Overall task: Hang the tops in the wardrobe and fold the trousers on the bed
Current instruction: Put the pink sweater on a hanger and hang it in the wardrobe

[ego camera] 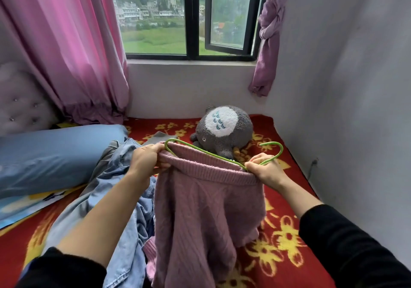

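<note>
Pink sweater (206, 209) is gripped by fingers of left hand (145, 160) and right hand (265, 169), green hanger (200, 149) half in; not hung yet, denim pile (124, 176) unfolded on bed (289, 232).

A mauve-pink knitted top (206, 216) is held up at the centre of the frame. Its ribbed edge is stretched wide between the left hand (146, 158) and the right hand (264, 169), whose fingers are curled round it. The knitted body hangs down to the bottom edge of the frame. A thin green hanger (211, 153) is set across the opening, tilted down towards the right. One curved shoulder end is seen above the ribbing beside the left hand, and the hook rises just beyond the right hand, by which the wire is also gripped. Light-blue denim (124, 198) is heaped left of the top, at lower left of centre, on the red flowered bed (289, 250).
</note>
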The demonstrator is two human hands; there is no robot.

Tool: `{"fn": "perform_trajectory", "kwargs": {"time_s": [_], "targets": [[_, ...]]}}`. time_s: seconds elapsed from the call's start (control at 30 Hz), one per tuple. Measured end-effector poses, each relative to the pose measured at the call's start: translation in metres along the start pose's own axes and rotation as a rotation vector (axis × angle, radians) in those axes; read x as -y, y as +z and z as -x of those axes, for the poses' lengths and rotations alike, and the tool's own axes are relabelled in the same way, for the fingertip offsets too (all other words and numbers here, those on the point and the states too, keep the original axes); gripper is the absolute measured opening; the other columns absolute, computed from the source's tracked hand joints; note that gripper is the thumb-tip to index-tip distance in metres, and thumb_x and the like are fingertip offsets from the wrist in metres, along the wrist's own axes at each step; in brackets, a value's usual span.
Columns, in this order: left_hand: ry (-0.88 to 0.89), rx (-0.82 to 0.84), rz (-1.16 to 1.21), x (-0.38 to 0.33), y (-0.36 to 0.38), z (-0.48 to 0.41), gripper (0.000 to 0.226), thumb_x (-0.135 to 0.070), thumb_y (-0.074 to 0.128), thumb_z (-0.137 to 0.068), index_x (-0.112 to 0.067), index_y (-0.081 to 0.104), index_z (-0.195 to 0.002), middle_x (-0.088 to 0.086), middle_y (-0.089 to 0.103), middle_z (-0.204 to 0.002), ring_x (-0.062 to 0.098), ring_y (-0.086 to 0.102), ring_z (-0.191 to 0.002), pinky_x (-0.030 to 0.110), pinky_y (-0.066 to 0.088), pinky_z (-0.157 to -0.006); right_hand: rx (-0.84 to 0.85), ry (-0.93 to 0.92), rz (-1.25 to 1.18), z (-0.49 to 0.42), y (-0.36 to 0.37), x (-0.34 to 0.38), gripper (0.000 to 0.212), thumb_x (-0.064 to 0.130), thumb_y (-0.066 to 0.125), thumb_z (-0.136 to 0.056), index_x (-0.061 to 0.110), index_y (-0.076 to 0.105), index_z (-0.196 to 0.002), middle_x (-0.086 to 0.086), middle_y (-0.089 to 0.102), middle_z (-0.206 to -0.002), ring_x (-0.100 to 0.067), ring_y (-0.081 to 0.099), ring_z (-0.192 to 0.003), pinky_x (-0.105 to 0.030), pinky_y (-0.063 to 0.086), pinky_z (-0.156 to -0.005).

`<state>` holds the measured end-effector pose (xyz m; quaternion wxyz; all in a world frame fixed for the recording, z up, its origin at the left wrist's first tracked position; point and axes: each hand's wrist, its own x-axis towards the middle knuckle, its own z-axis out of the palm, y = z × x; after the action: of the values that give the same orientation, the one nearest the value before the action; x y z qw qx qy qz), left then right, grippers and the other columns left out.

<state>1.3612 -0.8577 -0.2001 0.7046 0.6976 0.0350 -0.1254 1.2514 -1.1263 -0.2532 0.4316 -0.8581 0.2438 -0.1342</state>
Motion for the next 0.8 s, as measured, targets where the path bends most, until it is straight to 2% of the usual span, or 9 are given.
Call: {"fn": "perform_trajectory", "kwargs": {"time_s": [0.13,0.23,0.3,0.37,0.47,0.57,0.63,0.73,0.8], "targets": [[0.075,0.021,-0.112,0.001,-0.008,-0.005,0.016,-0.007,0.055,-0.092,-0.009,0.058,-0.076,0.004,0.050,-0.046,0.008,0.044,-0.030,0.018,0.046,-0.037,-0.067,-0.025,0.150,-0.005,-0.011,0.008,0.021,0.034,0.078,-0.074,0.016,0.069,-0.079,0.011,0.063,-0.083,-0.011,0.054,-0.084,-0.034,0.033,-0.094],[0.196,0.036,-0.281,0.003,-0.010,-0.005,0.025,-0.007,0.058,-0.090,-0.010,0.053,-0.065,0.004,0.050,-0.049,0.010,0.048,-0.034,0.027,0.050,-0.049,-0.010,-0.110,0.294,-0.007,-0.012,0.016,0.022,0.038,0.077,-0.074,0.022,0.063,-0.072,0.006,0.066,-0.091,-0.014,0.054,-0.095,-0.035,0.025,-0.097],[0.289,0.064,-0.371,0.002,-0.008,-0.002,0.028,-0.007,0.060,-0.088,-0.009,0.053,-0.061,0.005,0.051,-0.051,0.012,0.051,-0.037,0.033,0.051,-0.056,0.082,-0.162,0.419,-0.007,-0.010,0.024,0.023,0.039,0.074,-0.076,0.018,0.065,-0.074,0.005,0.064,-0.095,-0.012,0.046,-0.103,-0.039,0.024,-0.102],[0.352,0.112,-0.436,-0.003,-0.002,0.005,0.024,-0.009,0.061,-0.088,-0.002,0.056,-0.065,0.007,0.053,-0.052,0.015,0.054,-0.040,0.032,0.050,-0.054,0.096,-0.225,0.440,-0.009,-0.010,0.038,0.021,0.035,0.072,-0.076,0.016,0.065,-0.073,0.004,0.061,-0.098,-0.013,0.042,-0.104,-0.041,0.025,-0.104],[0.362,0.169,-0.381,-0.013,0.012,0.012,0.023,-0.006,0.060,-0.089,-0.001,0.055,-0.067,0.005,0.050,-0.050,0.012,0.050,-0.037,0.022,0.045,-0.042,0.068,-0.352,0.463,-0.008,0.001,0.067,0.027,0.040,0.070,-0.078,0.023,0.054,-0.065,0.008,0.060,-0.094,-0.011,0.041,-0.102,-0.035,0.026,-0.093],[0.376,0.213,-0.361,-0.018,0.020,0.019,0.025,-0.006,0.062,-0.088,-0.004,0.054,-0.064,0.002,0.050,-0.047,0.013,0.050,-0.037,0.025,0.044,-0.044,0.110,-0.354,0.585,-0.008,0.023,0.083,0.030,0.047,0.064,-0.083,0.021,0.060,-0.069,0.005,0.063,-0.091,-0.014,0.040,-0.107,-0.041,0.028,-0.096],[0.392,0.257,-0.408,-0.018,0.017,0.025,0.029,-0.008,0.063,-0.088,-0.007,0.052,-0.061,0.003,0.053,-0.048,0.013,0.054,-0.039,0.025,0.044,-0.045,0.106,-0.299,0.605,-0.012,0.022,0.090,0.034,0.041,0.063,-0.083,0.017,0.061,-0.060,-0.001,0.060,-0.083,-0.020,0.041,-0.111,-0.045,0.029,-0.096],[0.455,0.320,-0.450,-0.020,0.006,0.031,0.024,-0.020,0.065,-0.089,-0.010,0.061,-0.068,-0.002,0.060,-0.061,0.005,0.057,-0.054,0.020,0.046,-0.056,0.001,-0.237,0.430,-0.020,0.012,0.104,0.038,0.031,0.063,-0.080,0.013,0.048,-0.050,-0.003,0.053,-0.071,-0.027,0.047,-0.108,-0.046,0.030,-0.097],[0.518,0.251,-0.549,-0.020,-0.005,0.026,0.021,-0.040,0.071,-0.080,-0.021,0.067,-0.089,-0.007,0.062,-0.088,0.001,0.055,-0.082,0.022,0.044,-0.076,0.036,-0.258,0.428,-0.019,0.009,0.113,0.042,0.033,0.064,-0.080,0.012,0.045,-0.048,-0.001,0.050,-0.063,-0.027,0.052,-0.098,-0.044,0.034,-0.095]]}}
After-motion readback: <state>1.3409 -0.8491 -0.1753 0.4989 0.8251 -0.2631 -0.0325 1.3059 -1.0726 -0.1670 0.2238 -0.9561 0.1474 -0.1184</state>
